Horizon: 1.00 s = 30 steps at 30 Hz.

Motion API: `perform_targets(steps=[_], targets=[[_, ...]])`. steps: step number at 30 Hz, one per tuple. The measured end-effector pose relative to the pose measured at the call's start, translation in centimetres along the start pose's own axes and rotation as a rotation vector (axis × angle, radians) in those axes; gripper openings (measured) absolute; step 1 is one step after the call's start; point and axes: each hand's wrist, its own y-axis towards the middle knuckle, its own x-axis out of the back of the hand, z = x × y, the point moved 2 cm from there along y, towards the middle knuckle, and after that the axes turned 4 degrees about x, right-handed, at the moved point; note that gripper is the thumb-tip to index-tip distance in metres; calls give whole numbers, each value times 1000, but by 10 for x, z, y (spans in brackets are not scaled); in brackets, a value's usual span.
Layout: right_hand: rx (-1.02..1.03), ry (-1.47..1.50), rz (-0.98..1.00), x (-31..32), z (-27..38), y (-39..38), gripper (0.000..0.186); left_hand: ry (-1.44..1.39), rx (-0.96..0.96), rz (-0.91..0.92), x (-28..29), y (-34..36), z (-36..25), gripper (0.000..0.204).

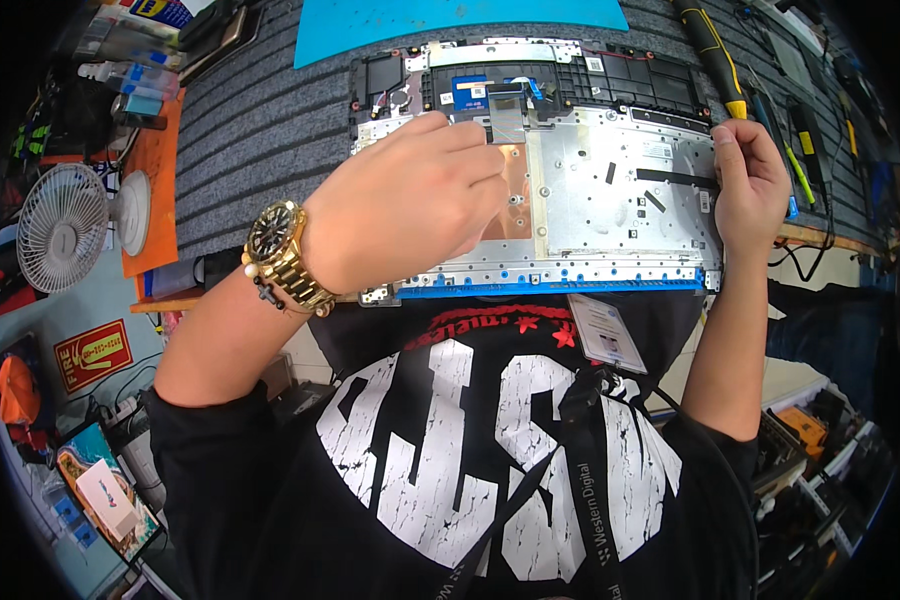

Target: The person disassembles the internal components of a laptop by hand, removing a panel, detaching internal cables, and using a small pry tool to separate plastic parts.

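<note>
A laptop top case (620, 215), inner side up, lies at the near edge of the bench in front of me. Its silver metal plate has a black plastic frame along the far side and a blue strip along the near edge. My left hand (420, 195) is closed over its left-middle part, beside a ribbon cable (508, 118) and a copper-coloured patch (516, 195). Those fingertips are hidden under the hand, so what they hold cannot be made out. At the case's right edge, my right hand (752, 185) grips it between thumb and curled fingers.
A grey ribbed mat (260, 130) covers the bench, with a blue sheet (450, 25) at its far side. A yellow-black screwdriver (712, 55) and other slim tools lie at the right. Bottles (135, 80) and a white fan (62, 225) stand at the left.
</note>
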Motion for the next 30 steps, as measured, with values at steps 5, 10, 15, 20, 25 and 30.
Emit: perform_targets(steps=[5,10,15,20,25,30], targets=[[1,15,-11,-1,0,0,9,-60,1,-45,0,8,22,16],[-1,2,-19,-3,-1,0,8,-32,132,-126,22,21,83,9],[-3,12,-20,-3,-1,-1,7,-12,401,-167,36,38,153,17],[14,8,-13,-5,0,0,6,67,435,-139,25,44,213,21],[19,1,-20,-5,-1,-2,6,69,516,-50,9,40,246,28],[23,-41,-8,-6,2,-1,6,160,436,-118,11,37,246,25]])
